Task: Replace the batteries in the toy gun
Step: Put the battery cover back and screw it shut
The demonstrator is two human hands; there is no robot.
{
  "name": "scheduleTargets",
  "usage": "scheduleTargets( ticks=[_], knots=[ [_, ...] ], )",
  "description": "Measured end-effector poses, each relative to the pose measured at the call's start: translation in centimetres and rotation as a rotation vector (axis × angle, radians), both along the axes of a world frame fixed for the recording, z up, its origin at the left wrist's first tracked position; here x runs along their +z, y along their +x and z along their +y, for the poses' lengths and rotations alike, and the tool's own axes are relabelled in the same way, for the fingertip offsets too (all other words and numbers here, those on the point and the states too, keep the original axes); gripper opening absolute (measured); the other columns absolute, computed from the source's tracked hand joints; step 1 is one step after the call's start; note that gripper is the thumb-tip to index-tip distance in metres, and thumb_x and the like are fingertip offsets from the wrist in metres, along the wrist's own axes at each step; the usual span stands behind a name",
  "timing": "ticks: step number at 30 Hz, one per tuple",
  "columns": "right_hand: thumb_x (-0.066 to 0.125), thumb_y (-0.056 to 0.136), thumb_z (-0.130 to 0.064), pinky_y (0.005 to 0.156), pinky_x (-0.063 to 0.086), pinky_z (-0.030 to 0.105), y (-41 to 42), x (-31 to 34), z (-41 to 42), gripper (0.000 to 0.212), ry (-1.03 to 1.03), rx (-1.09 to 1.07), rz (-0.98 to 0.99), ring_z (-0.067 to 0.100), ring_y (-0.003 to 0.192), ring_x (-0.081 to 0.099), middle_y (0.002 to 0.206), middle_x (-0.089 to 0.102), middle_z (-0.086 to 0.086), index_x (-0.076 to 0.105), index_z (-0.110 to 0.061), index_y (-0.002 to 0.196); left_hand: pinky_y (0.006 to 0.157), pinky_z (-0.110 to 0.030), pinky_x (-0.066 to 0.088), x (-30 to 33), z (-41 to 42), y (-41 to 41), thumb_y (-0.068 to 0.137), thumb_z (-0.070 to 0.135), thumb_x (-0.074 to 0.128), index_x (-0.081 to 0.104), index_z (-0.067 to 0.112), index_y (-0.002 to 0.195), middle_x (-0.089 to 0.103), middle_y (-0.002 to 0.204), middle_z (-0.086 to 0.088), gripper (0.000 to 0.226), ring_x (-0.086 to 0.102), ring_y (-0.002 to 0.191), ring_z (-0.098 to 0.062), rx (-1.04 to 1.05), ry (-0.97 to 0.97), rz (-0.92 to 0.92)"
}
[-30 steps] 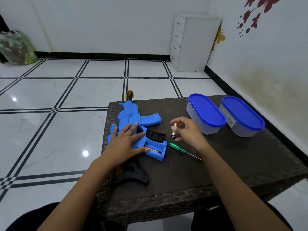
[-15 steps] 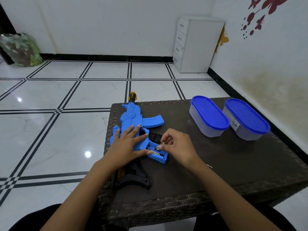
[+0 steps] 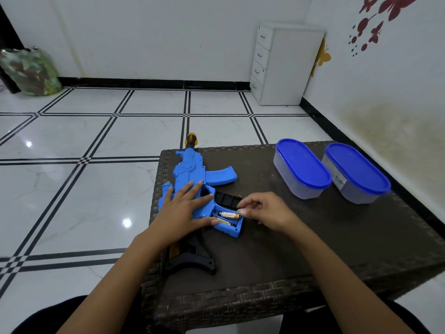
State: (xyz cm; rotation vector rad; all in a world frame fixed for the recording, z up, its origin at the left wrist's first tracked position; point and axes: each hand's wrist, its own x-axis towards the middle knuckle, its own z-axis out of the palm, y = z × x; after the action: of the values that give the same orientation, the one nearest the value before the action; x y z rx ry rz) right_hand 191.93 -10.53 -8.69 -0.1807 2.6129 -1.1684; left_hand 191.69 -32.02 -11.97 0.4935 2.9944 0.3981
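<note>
A blue toy gun with a black stock lies on the dark wicker table, near its left edge. My left hand presses flat on the gun's body with fingers straight. The grip's battery compartment is uncovered and two batteries lie inside; the upper battery is white and orange. My right hand hovers at the compartment's right end, its fingertips touching the upper battery's tip. A black battery cover lies just behind the grip.
Two clear oval tubs with blue lids stand at the table's back right, one tub beside the other tub. A white drawer unit stands in the room's corner. A green bag sits on the tiled floor at far left.
My right hand carried a battery from mid-table to the gun's grip and laid it in the compartment; now the fingers have loosened at its tip. The green screwdriver is now hidden under my right hand.
</note>
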Motion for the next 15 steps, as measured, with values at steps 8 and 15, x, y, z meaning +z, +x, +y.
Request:
scheduleTargets(
  ticks=[8, 15],
  knots=[
    [0.072, 0.079, -0.015, 0.05, 0.038, 0.014, 0.0, -1.0, -0.9, 0.02, 0.021, -0.026, -0.029, 0.003, 0.057, 0.047, 0.066, 0.054, -0.007, 0.065, -0.011, 0.097, 0.114, -0.048, -0.005, -0.1, 0.1, 0.0, 0.033, 0.098, -0.01, 0.028, 0.04, 0.141, 0.005, 0.157, 0.007, 0.128, -0.002, 0.144, -0.015, 0.005, 0.017, -0.007],
    [0.077, 0.074, -0.015, 0.052, 0.039, 0.018, -0.6, -1.1, -1.5, 0.02, 0.026, -0.08, -0.05, 0.003, 0.058, 0.047, 0.067, 0.056, -0.005, 0.064, -0.01, 0.088, 0.114, -0.048, -0.003, -0.2, 0.0, 0.0, 0.035, 0.098, -0.009, 0.029, 0.04, 0.141, 0.006, 0.157, 0.006, 0.126, 0.0, 0.144, -0.016, 0.009, 0.026, -0.001]
  ],
)
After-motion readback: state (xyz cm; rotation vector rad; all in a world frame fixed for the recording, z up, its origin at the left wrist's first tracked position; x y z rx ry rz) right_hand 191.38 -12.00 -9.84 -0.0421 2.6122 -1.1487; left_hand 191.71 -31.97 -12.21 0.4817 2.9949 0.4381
